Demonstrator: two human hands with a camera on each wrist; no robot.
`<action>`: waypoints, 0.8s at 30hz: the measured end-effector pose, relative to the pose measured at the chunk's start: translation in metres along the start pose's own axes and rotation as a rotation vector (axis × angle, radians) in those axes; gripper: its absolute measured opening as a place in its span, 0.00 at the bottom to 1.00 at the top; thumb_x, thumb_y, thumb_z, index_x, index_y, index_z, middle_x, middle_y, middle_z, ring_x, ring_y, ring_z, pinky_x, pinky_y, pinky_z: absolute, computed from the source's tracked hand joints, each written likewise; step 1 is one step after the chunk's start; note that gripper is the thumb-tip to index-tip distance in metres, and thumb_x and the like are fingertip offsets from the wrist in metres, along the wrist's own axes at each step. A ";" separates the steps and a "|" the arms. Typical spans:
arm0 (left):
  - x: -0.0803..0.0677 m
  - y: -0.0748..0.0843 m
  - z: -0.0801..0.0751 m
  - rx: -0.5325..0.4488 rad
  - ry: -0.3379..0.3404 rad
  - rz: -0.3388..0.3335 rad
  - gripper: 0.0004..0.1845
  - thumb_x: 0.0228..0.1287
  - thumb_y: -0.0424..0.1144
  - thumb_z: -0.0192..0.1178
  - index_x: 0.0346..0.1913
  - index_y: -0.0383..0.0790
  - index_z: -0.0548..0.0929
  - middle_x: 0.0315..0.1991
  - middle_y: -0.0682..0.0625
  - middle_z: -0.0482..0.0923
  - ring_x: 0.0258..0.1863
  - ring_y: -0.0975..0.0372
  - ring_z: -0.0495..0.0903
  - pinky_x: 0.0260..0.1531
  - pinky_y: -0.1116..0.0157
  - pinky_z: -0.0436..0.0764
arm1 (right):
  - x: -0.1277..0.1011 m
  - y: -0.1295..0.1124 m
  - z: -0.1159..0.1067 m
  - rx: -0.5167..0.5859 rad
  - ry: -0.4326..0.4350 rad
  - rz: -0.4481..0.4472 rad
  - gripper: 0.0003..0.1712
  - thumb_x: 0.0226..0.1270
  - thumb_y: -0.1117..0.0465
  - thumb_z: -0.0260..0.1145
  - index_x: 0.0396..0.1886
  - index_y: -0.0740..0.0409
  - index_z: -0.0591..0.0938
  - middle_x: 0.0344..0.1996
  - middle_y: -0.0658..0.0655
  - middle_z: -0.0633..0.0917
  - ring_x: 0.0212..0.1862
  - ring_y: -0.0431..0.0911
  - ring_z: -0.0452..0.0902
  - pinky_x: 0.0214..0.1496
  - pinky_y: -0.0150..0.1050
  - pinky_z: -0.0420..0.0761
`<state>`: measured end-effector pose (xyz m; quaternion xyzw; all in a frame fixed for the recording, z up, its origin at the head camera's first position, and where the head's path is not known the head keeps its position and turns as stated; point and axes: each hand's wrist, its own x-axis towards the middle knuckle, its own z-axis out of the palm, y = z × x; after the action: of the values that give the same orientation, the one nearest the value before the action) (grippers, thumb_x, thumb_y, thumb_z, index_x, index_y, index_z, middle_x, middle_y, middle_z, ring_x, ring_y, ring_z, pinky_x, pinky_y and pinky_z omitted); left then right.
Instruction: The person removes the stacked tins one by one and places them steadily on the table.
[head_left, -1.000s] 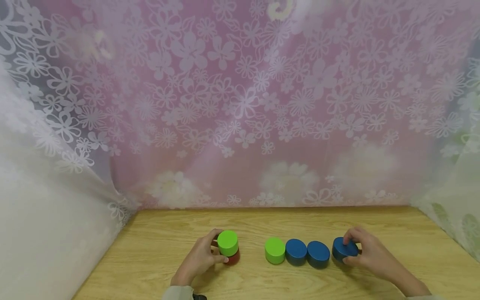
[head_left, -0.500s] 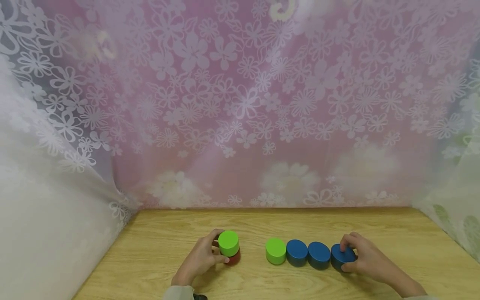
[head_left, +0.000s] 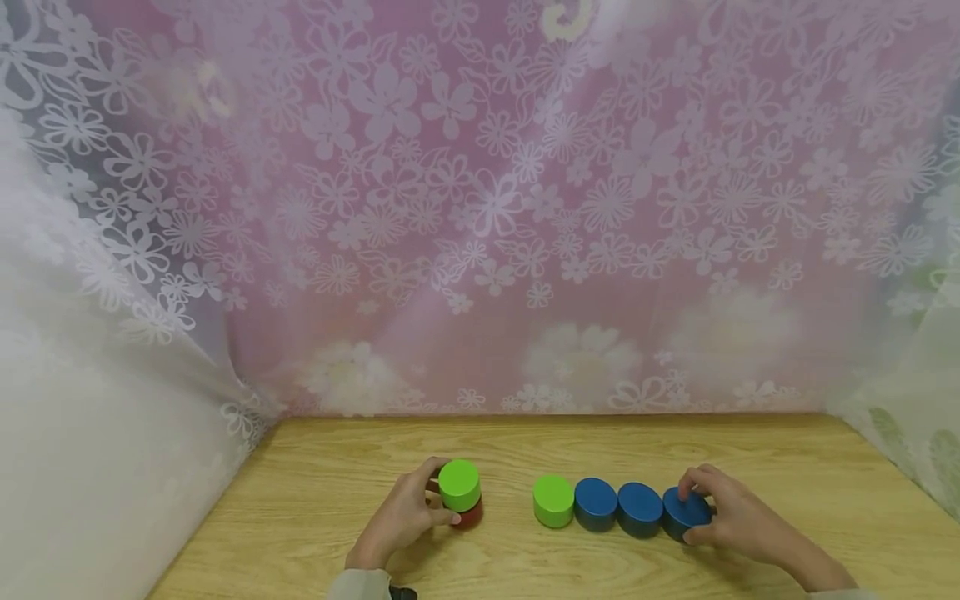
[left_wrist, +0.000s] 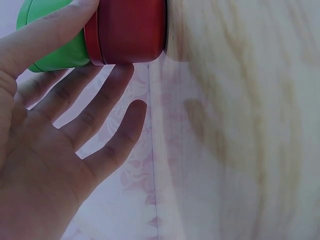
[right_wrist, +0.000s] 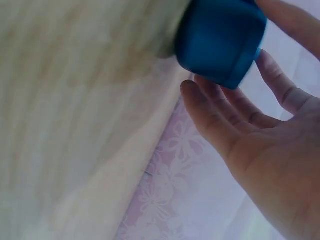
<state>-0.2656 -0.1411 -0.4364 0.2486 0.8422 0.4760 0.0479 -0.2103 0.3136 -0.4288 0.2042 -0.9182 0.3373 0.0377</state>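
A green cylinder stands on a red one left of centre on the wooden table. My left hand holds this stack from the left; in the left wrist view the thumb lies across the green cylinder and the red cylinder. To the right runs a row: a green cylinder, then two blue discs. My right hand pinches a third blue disc at the row's right end, against its neighbour. The right wrist view shows this disc between thumb and fingers.
A pink floral lace curtain hangs close behind the table's far edge, and pale lace folds drape down at the left and right sides. Bare wood lies between the stack and the row.
My right hand has slid its blue disc left until it meets the row of discs. The left hand and its stack have hardly moved.
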 end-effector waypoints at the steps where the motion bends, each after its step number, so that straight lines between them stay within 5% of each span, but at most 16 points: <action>1: 0.000 0.000 0.000 0.002 0.001 -0.001 0.35 0.53 0.27 0.76 0.65 0.36 0.74 0.55 0.41 0.78 0.50 0.46 0.80 0.49 0.46 0.82 | 0.001 -0.001 -0.002 0.016 -0.013 0.002 0.25 0.47 0.68 0.83 0.39 0.60 0.75 0.44 0.62 0.78 0.47 0.68 0.80 0.39 0.47 0.84; 7: 0.000 0.001 0.000 0.002 0.009 0.005 0.35 0.53 0.26 0.77 0.65 0.36 0.74 0.55 0.41 0.78 0.50 0.46 0.80 0.48 0.46 0.82 | 0.008 -0.009 -0.013 0.054 -0.034 0.044 0.28 0.55 0.67 0.80 0.52 0.69 0.75 0.49 0.69 0.79 0.51 0.71 0.77 0.48 0.64 0.81; 24: -0.001 0.002 -0.001 0.030 -0.001 -0.020 0.37 0.53 0.27 0.77 0.67 0.35 0.73 0.54 0.41 0.78 0.48 0.46 0.81 0.47 0.47 0.82 | 0.040 -0.049 0.011 0.029 0.224 -0.118 0.27 0.56 0.66 0.79 0.54 0.68 0.79 0.51 0.63 0.82 0.50 0.62 0.80 0.48 0.53 0.84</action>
<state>-0.2646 -0.1417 -0.4344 0.2412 0.8517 0.4626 0.0492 -0.2261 0.2590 -0.3989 0.2195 -0.8895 0.3687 0.1570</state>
